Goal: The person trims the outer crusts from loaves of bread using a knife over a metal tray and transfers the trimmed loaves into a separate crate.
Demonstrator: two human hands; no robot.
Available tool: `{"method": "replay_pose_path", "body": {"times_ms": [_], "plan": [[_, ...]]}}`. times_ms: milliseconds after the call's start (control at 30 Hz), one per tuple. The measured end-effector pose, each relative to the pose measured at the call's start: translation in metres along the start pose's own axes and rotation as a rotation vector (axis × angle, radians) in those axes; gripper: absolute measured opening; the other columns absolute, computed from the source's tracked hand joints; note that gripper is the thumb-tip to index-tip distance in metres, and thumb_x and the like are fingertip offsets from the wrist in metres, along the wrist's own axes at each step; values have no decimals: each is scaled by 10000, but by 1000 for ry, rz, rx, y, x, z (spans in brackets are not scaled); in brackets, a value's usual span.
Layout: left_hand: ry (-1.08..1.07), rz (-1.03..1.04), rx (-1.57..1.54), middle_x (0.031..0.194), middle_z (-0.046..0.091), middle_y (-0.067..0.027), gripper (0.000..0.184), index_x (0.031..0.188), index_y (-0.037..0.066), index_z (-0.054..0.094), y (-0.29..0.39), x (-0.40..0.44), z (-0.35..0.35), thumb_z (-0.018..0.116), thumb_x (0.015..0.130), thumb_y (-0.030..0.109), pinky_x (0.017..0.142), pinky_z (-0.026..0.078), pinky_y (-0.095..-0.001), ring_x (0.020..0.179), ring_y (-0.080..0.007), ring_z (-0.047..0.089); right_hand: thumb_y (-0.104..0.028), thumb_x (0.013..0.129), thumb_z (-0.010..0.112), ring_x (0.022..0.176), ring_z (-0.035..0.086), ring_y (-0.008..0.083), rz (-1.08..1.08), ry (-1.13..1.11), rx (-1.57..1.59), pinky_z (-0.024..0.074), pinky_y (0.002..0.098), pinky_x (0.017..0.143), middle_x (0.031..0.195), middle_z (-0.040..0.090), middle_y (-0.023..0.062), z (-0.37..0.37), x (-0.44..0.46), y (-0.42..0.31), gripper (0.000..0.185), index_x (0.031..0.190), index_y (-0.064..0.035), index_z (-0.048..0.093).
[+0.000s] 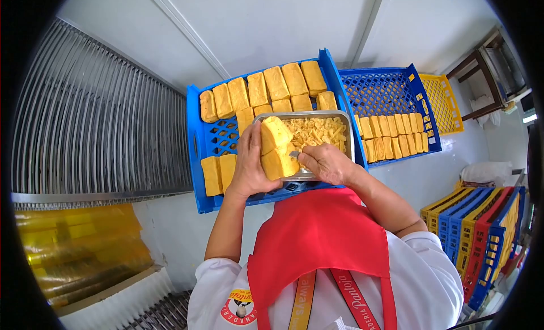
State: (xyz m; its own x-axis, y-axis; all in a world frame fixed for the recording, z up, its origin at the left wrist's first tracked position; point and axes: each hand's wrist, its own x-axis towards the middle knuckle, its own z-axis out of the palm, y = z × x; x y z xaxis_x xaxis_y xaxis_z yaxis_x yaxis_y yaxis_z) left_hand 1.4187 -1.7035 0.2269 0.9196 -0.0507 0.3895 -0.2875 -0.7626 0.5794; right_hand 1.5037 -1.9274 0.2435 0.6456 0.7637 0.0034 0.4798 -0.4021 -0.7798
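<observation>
My left hand (247, 160) is wrapped around the outer side of a yellow bread loaf (279, 161), which has two bulging lobes and is tilted over a metal tray (349, 138). Pinched in my right hand (328, 163) is a small knife; only its short grey blade (294, 153) shows, against the loaf's right side, and its handle is hidden in my fingers. Yellow bread trimmings (320, 131) fill the tray beneath. The tray rests over a blue crate (195, 138), where several more loaves (276, 83) lie in rows.
To the right stands another blue crate (377, 86) with rows of smaller loaves, beside a yellow crate (439, 103). Stacked coloured crates (470, 228) are at the lower right. A stack of metal trays (102, 114) rises on the left, above yellow translucent sheets (85, 248).
</observation>
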Motion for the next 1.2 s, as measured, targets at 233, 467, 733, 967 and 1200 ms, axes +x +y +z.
{"method": "replay_pose_path", "body": {"times_ms": [233, 467, 733, 967, 1200], "plan": [[-6, 23, 55, 1431, 353, -263, 1317, 1539, 13, 175, 0, 1, 2, 853, 442, 279, 1109, 306, -513, 1326, -438, 371, -463, 1010, 489, 650, 621, 359, 74, -185, 155, 479, 454, 626, 653, 599, 199, -3, 3, -2, 522, 811, 2, 616], [61, -129, -102, 1441, 374, -227, 1287, 1554, 25, 136, -6, 0, -5, 849, 504, 239, 1111, 351, -462, 1312, -411, 399, -453, 1003, 499, 651, 622, 307, 190, -97, 119, 468, 450, 629, 666, 605, 171, -26, 9, 2, 495, 830, -5, 620], [136, -1119, -1956, 1195, 621, -156, 639, 1229, 91, 593, -16, 8, 9, 625, 749, 510, 938, 434, -630, 1101, -370, 583, -299, 979, 526, 778, 634, 427, -35, 64, -117, 480, 525, 668, 784, 654, 215, -15, 12, 13, 285, 895, -35, 594], [2, -1397, -1822, 1165, 612, -102, 601, 1218, 133, 588, 6, 22, 14, 610, 762, 524, 916, 408, -603, 1087, -327, 572, -270, 933, 600, 726, 645, 342, -431, 60, -353, 507, 453, 630, 732, 615, 132, -12, 33, -7, 239, 820, -62, 564], [27, -1356, -1904, 1215, 599, -160, 599, 1268, 80, 556, -1, 16, 22, 609, 816, 469, 901, 493, -537, 1067, -334, 604, -297, 936, 596, 744, 664, 344, -467, 8, -454, 521, 458, 663, 774, 649, 141, -8, 43, -9, 273, 832, -45, 586]]}}
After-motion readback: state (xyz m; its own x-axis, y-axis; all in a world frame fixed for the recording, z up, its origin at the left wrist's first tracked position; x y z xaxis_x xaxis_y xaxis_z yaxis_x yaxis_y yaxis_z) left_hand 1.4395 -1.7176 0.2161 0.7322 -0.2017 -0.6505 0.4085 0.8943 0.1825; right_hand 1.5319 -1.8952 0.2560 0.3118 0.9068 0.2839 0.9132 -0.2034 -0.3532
